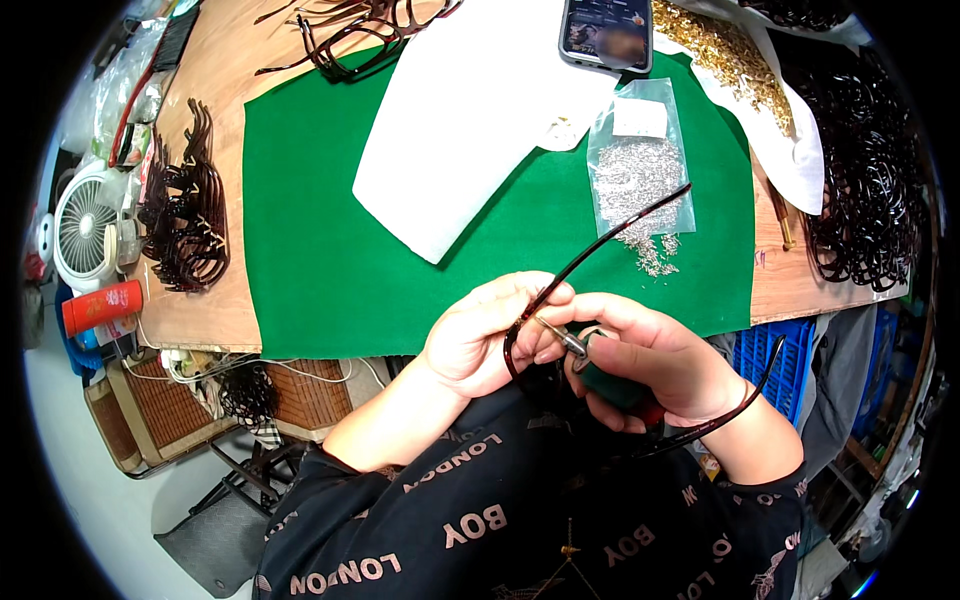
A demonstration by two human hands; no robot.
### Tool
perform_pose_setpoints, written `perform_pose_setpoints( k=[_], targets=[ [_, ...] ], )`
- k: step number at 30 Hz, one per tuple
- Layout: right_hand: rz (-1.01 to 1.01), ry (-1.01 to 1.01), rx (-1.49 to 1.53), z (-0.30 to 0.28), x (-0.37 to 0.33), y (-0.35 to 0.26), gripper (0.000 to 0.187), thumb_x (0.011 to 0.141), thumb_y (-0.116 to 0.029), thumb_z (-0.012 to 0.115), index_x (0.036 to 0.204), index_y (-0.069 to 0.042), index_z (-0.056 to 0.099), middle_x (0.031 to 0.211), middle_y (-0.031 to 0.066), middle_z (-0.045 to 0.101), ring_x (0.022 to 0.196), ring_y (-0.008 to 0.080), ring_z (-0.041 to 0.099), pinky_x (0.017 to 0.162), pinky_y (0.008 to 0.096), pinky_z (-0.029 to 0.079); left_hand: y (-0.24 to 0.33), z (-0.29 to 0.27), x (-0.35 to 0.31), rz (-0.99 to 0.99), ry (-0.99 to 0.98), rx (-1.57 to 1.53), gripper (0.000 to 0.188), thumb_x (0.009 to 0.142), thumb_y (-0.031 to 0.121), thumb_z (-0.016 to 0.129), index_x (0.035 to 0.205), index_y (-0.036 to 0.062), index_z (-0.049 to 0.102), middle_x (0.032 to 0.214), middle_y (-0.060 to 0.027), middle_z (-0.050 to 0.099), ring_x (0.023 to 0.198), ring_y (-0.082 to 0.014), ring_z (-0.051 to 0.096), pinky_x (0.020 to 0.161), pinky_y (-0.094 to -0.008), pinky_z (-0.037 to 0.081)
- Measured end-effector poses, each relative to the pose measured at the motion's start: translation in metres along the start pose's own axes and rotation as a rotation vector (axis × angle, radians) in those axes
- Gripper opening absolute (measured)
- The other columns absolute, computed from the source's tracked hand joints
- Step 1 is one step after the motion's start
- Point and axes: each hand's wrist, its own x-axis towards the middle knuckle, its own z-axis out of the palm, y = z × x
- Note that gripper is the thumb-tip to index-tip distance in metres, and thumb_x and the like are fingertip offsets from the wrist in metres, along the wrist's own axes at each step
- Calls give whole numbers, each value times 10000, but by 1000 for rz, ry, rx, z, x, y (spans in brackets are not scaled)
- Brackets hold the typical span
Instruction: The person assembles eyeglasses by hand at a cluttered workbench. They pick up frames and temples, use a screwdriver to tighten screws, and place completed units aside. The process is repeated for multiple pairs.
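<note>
Between my hands is a dark tortoiseshell eyeglass frame [620,226]. One temple points up to the right over the mat and the other runs beneath my right forearm. My left hand [478,335] is closed on the frame near a hinge. In my right hand [668,362] I grip a screwdriver [608,386] with a dark green body and a metal collar. Its thin shaft reaches to the hinge area by my left fingertips. The lower part of the frame blends into the dark shirt, and any screw at the tip is too small to see.
A green mat [310,230] covers the wooden table. On it lie a white cloth [440,150] and a plastic bag of tiny silver screws [640,185], some spilled. Around are a phone [607,35], gold-coloured parts [735,60], a black heap of frames [860,170] and stacked glasses [188,215].
</note>
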Motion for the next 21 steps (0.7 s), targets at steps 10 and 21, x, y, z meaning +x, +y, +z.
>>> perform_pose_setpoints(
  k=[10, 21],
  targets=[
    [-78, -29, -74, -2, 3, 1, 278, 933, -208, 460, 1180, -80, 465, 865, 37, 562, 461, 66, 512, 341, 148, 319, 1, 0, 2, -31, -37, -110, 338, 910, 214, 473, 1135, -34, 520, 1070, -174, 580, 839, -245, 574, 753, -347, 453],
    [-35, 0, 26, -2, 5, 1, 246, 915, -227, 485, 1107, -74, 475, 836, 57, 595, 492, 89, 535, 340, 171, 344, 6, 5, 4, -111, 91, -9, 316, 891, 223, 512, 1079, -31, 524, 817, -110, 583, 676, -203, 565, 620, -370, 495]
  ],
)
